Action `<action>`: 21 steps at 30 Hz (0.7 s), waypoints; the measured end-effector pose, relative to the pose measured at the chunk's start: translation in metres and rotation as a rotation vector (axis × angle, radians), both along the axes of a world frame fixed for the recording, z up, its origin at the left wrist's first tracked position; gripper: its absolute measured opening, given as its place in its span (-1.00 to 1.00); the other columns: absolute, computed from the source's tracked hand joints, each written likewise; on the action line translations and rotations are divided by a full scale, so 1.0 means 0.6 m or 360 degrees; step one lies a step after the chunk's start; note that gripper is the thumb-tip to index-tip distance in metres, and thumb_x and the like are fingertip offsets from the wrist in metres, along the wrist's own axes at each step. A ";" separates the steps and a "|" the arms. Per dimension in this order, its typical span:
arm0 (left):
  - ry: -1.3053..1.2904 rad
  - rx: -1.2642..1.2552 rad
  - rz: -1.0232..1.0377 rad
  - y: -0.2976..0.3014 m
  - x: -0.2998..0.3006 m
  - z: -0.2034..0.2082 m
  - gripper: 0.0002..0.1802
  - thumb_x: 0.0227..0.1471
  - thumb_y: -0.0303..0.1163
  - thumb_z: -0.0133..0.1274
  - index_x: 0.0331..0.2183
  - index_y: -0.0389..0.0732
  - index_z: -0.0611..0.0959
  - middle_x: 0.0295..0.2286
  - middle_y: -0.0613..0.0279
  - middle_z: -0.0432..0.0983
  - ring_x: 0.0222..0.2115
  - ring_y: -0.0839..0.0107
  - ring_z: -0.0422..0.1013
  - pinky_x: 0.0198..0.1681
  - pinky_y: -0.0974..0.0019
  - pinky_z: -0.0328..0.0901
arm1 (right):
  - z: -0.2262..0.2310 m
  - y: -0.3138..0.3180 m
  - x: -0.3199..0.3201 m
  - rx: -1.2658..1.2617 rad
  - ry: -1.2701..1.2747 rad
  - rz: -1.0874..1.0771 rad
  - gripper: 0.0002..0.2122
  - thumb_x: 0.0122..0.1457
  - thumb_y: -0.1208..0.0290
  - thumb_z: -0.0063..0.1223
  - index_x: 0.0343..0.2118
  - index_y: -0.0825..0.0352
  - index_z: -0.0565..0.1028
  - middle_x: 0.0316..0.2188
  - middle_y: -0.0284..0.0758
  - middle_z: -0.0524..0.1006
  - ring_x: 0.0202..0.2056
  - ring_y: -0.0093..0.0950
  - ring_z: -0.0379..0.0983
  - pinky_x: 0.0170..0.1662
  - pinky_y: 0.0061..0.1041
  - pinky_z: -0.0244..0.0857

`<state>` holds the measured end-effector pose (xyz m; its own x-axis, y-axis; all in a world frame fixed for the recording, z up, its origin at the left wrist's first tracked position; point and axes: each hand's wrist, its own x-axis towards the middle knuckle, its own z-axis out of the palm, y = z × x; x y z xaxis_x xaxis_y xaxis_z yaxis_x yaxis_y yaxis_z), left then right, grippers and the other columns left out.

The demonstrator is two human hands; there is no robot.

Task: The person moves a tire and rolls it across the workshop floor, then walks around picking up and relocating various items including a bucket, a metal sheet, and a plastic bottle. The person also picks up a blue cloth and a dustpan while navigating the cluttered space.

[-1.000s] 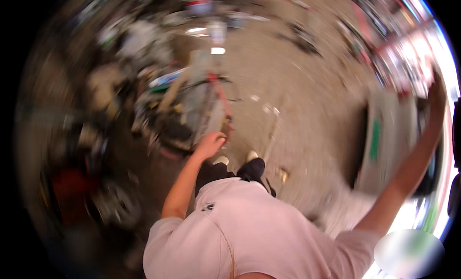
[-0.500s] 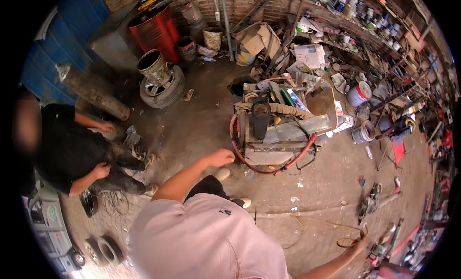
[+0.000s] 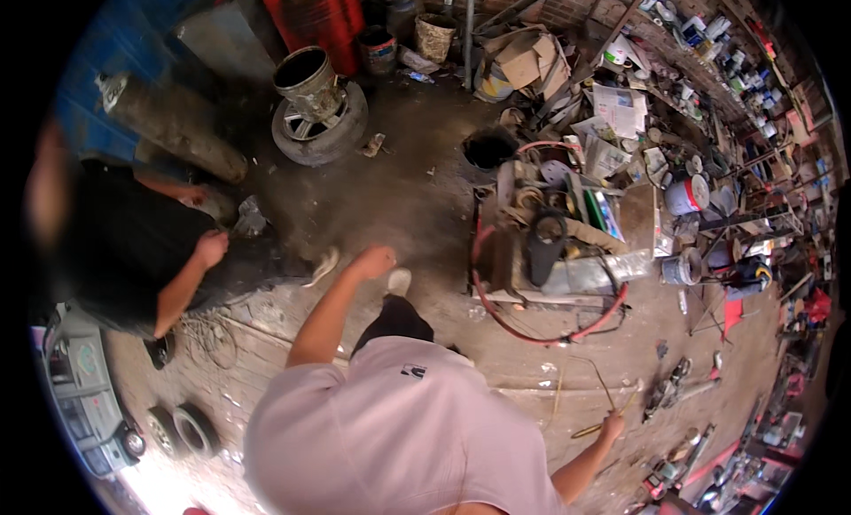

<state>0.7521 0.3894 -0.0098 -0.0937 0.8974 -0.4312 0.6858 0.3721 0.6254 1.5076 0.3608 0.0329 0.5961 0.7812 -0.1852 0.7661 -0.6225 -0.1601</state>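
From up here I'm looking down on my own pale shirt (image 3: 399, 435), standing on the dirt floor (image 3: 417, 196) of a crowded workshop. My right hand (image 3: 612, 424), low at about four o'clock, has its grip pressed around the end of a thin yellowish rod (image 3: 596, 429); the rod runs along the floor toward five o'clock, and I think it is a length of wire or welding stick, though the view is too small out there to be sure. My left hand (image 3: 372, 261) hangs just above centre, loosely curled and pinching nothing, over bare floor beside my shoe (image 3: 399, 281). At two o'clock from it sits the low cart of tools (image 3: 550, 249) ringed by a red hose (image 3: 532, 333), and at nine o'clock another person in black (image 3: 124, 249) crouches over something by the wheel rim (image 3: 319, 125). To handle this well I would keep the rod pinched near its end and lift it low and slow, swinging its free tip away from the loose tools (image 3: 674, 386) scattered at three to four o'clock, and keep my left arm out as balance, well apart from the crouching person.
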 end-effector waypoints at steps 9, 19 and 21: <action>0.0124 -0.0157 0.0008 0.056 -0.263 -0.030 -0.72 -0.16 -0.26 -0.02 -0.44 -0.29 0.51 -0.50 0.00 0.45 -0.43 0.14 0.39 -0.37 0.23 0.25 | -0.133 -0.079 -0.413 -0.1466 0.0028 -0.0043 -0.75 -0.11 0.44 -0.09 -0.31 0.34 0.44 -0.29 -0.15 0.42 -0.23 -0.29 0.35 -0.26 -0.33 0.26; -0.0326 -0.0004 -0.0116 0.409 -0.367 -0.065 -0.73 -0.17 -0.31 -0.03 -0.43 -0.32 0.51 -0.48 -0.03 0.45 -0.41 0.15 0.39 -0.34 0.23 0.26 | -0.246 0.179 -0.769 -0.2289 0.0166 0.0777 -0.72 -0.09 0.44 -0.13 -0.24 0.23 0.44 -0.18 -0.23 0.39 -0.14 -0.33 0.32 -0.17 -0.38 0.24; -0.0377 -0.0121 -0.0120 0.491 -0.392 -0.064 -0.73 -0.14 -0.33 -0.03 -0.39 -0.33 0.50 -0.45 0.03 0.46 -0.40 0.26 0.40 -0.33 0.32 0.27 | -0.309 0.245 -0.808 -0.2266 0.0243 0.1031 -0.72 -0.03 0.33 -0.14 -0.23 0.25 0.42 -0.18 -0.22 0.38 -0.10 -0.31 0.28 -0.13 -0.32 0.19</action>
<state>0.5172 0.6838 -0.0483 0.0837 0.8621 -0.4997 0.5512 0.3777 0.7440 1.0230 0.5075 -0.1522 0.1495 0.0247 -0.9884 0.9843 0.0911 0.1512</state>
